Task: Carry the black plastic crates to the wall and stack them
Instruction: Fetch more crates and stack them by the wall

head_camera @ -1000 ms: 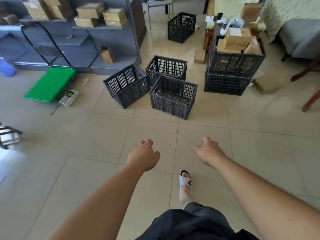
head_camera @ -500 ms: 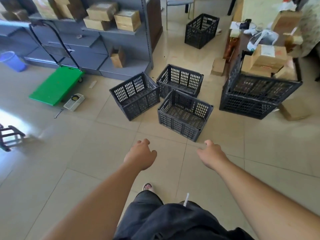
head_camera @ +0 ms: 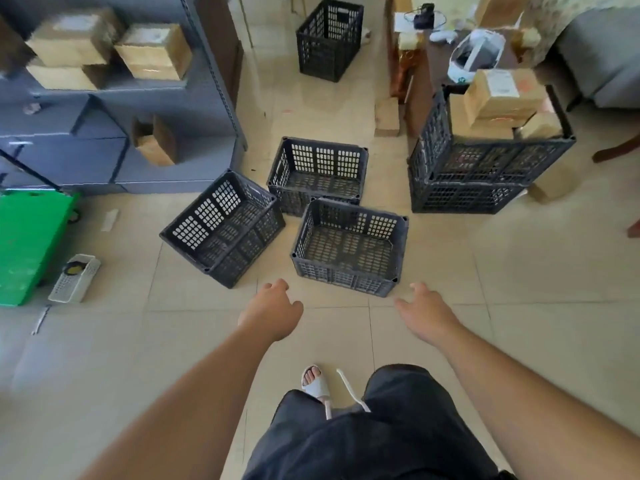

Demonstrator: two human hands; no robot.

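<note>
Three empty black plastic crates sit together on the tiled floor ahead. The nearest crate (head_camera: 349,247) is just beyond my hands, a tilted crate (head_camera: 223,226) lies to its left, and a third crate (head_camera: 318,173) stands behind them. My left hand (head_camera: 273,310) hovers near the nearest crate's front left corner, fingers loosely curled, holding nothing. My right hand (head_camera: 424,310) reaches toward its front right corner, fingers apart and empty. Neither hand touches the crate. A further crate (head_camera: 329,39) stands far back.
Two stacked crates (head_camera: 485,164) holding cardboard boxes stand at the right. Grey shelving (head_camera: 114,109) with boxes fills the left, a green platform trolley (head_camera: 27,240) and a small white tray (head_camera: 74,278) beside it. A dark table (head_camera: 426,71) is at the back right.
I have walked forward, so the crates are much closer. Both hands stay stretched out and now reach almost to the nearest crate's front edge.
</note>
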